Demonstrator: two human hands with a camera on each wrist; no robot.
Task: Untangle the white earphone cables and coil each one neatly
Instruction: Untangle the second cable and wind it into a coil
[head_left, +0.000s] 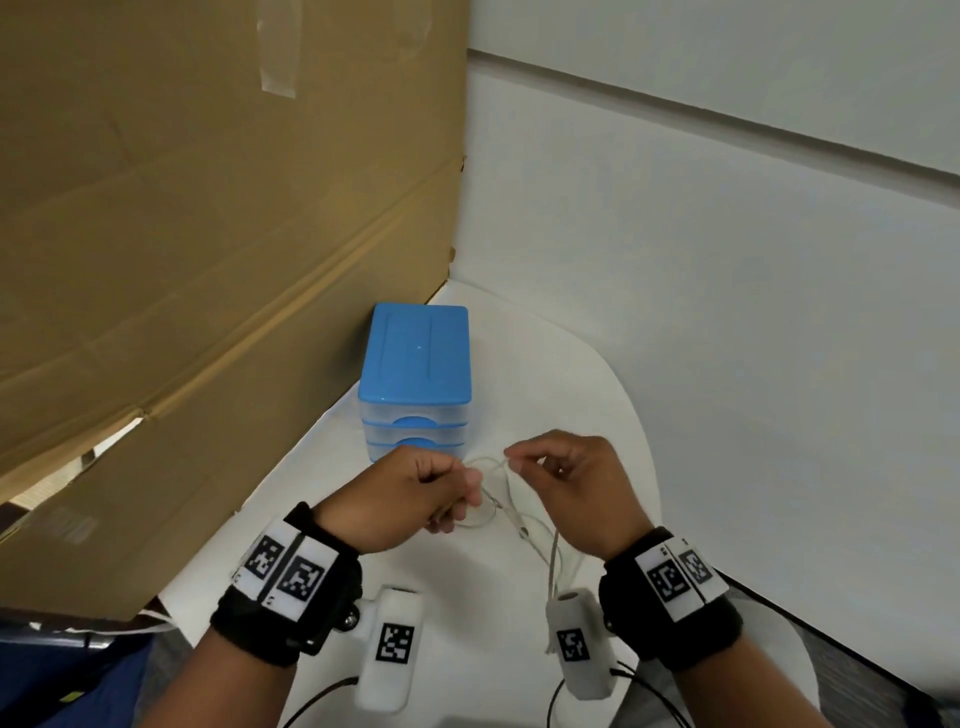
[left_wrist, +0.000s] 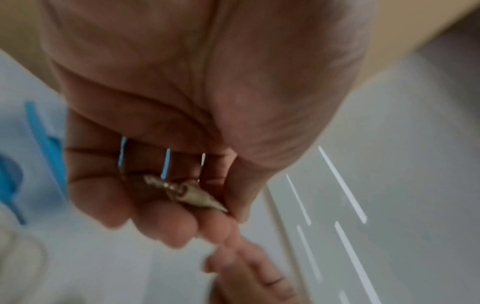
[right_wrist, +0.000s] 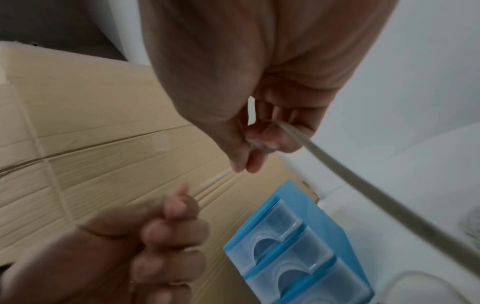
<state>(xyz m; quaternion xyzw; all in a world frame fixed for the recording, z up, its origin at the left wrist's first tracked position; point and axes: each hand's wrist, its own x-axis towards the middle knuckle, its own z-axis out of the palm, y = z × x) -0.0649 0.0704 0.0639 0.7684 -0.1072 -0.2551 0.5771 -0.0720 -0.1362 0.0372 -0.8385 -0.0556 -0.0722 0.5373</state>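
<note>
A thin white earphone cable (head_left: 491, 467) loops between my two hands above the white table (head_left: 322, 478). My left hand (head_left: 467, 488) is curled into a fist round it. In the left wrist view, the cable's metal plug (left_wrist: 182, 191) lies across the curled fingers (left_wrist: 161, 226), pinned by the thumb. My right hand (head_left: 511, 462) pinches a strand between thumb and forefinger. From that pinch the cable (right_wrist: 337, 170) runs taut down past the wrist. More loose cable (head_left: 524, 525) hangs under both hands.
A small blue-topped drawer box (head_left: 415, 374) stands just beyond my hands. A large cardboard sheet (head_left: 208, 260) walls off the left side. White walls (head_left: 727, 260) close the back and right. The rounded table edge (head_left: 639, 415) runs on the right.
</note>
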